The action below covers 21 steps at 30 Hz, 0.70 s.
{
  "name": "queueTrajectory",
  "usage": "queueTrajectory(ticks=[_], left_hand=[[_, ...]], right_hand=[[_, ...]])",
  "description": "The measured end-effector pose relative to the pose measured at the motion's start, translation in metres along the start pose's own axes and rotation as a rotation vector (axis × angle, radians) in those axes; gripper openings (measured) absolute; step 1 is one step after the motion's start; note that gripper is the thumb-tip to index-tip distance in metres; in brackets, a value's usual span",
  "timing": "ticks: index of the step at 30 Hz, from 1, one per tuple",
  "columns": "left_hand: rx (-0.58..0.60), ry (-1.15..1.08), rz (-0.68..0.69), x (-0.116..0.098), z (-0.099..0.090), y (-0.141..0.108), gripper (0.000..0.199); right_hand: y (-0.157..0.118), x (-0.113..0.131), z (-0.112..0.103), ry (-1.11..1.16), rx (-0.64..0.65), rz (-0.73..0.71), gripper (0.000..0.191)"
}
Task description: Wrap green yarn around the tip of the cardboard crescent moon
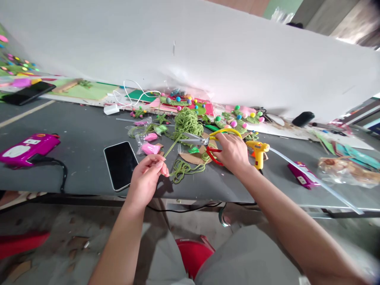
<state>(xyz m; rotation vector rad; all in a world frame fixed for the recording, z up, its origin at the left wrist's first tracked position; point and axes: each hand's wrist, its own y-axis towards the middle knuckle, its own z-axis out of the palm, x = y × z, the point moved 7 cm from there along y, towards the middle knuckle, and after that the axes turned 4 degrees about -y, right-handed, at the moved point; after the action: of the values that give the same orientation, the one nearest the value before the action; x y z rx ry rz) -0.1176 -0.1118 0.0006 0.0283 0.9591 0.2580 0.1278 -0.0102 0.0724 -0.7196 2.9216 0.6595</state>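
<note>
Green yarn (172, 147) is pinched between the fingers of my left hand (150, 173), stretched up toward a tangled heap of the same yarn (189, 122). My right hand (232, 151) grips a pair of scissors (224, 131) with one yellow and one red handle. The scissor blades point left and lie open close to the taut strand; whether they touch it I cannot tell. Between my hands, loose yarn loops (182, 169) rest on the grey table beside a piece of brown cardboard (194, 157). Small pink bags (150, 149) lie just beyond my left hand.
A black-screened phone (121, 165) lies left of my left hand. Right of my right hand is a yellow glue gun (259, 153) with a long clear glue stick (311, 178). Magenta devices (32, 148) sit on both sides. Pompom-trimmed green pieces (237, 118) line the white wall (190, 51).
</note>
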Motion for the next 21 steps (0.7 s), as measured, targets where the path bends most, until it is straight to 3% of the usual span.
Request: queueTrajectory(ticks=[6, 14, 17, 21], left_hand=[[0.014, 0.030, -0.006, 0.001, 0.001, 0.000, 0.016], [0.066, 0.013, -0.002, -0.001, 0.004, -0.003, 0.012], [0.080, 0.011, 0.000, -0.002, 0.006, -0.003, 0.012], [0.083, 0.031, 0.002, -0.002, 0.006, -0.003, 0.013]], right_hand=[[0.007, 0.010, 0.001, 0.017, 0.001, 0.012, 0.022], [0.011, 0.003, 0.004, 0.013, 0.132, 0.203, 0.019], [0.013, -0.013, 0.000, 0.088, 0.125, 0.284, 0.022], [0.008, -0.061, 0.003, 0.241, 0.072, 0.450, 0.031]])
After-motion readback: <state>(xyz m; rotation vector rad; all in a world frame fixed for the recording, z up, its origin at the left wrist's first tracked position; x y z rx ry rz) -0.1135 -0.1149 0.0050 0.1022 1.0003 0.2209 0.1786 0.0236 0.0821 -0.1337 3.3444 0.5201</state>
